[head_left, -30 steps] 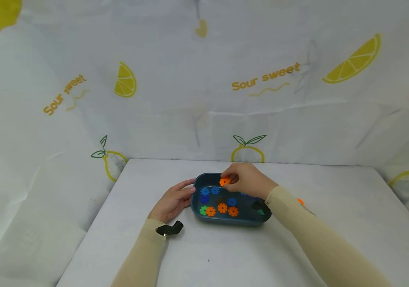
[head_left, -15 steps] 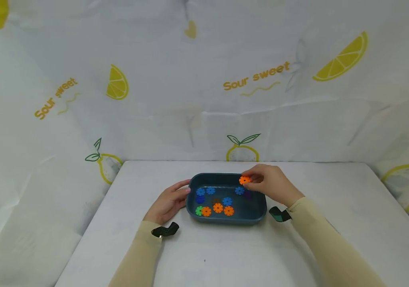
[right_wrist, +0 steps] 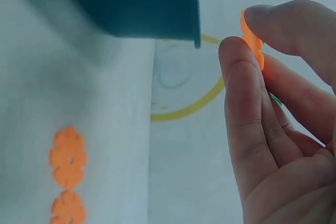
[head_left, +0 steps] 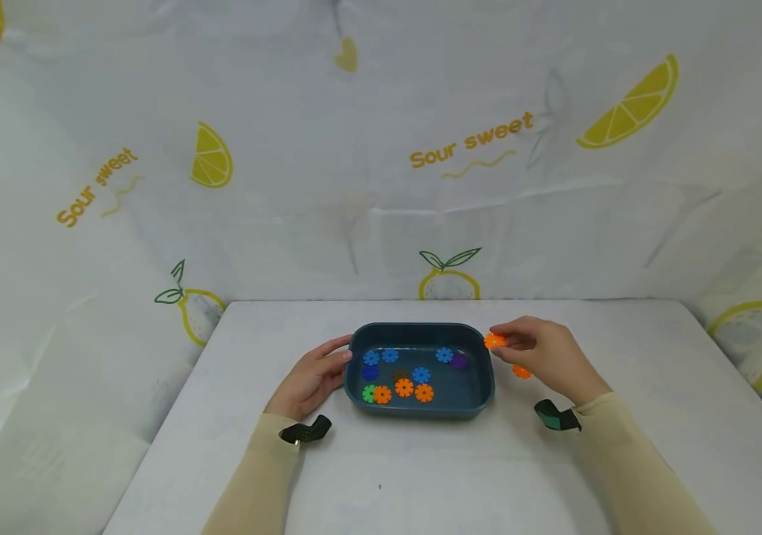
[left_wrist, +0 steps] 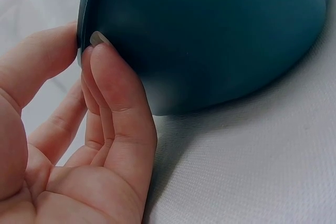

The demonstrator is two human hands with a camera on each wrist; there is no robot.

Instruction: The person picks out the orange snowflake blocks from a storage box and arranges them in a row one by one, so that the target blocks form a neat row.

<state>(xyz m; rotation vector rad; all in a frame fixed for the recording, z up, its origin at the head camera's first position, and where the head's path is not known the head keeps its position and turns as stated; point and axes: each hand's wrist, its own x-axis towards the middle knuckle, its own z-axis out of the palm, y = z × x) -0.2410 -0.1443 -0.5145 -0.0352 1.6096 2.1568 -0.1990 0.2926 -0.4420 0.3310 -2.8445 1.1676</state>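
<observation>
The right hand (head_left: 549, 357) pinches an orange disc (head_left: 493, 341) between thumb and fingertips, up in the air just beyond the tray's right end and apart from it. The left hand (head_left: 309, 380) grips the tray (head_left: 419, 412) at its left end.

The handling looks partway through: the pinched disc is not set down, while two loose orange discs (right_wrist: 69, 157) already lie on the worktop (head_left: 461, 475), right of the tray; the head view shows only one, beside the right hand. Whether the tray's contents are left to be handled cannot be told.

The tray stands towards the worktop's far edge, about midway between its sides. Inside are eleven discs: four light blue (head_left: 444, 355), one dark blue (head_left: 370, 372), one purple (head_left: 459, 361), one brown (head_left: 400, 375) and, along the near side, one green (head_left: 368, 393) and three orange (head_left: 424, 392).
</observation>
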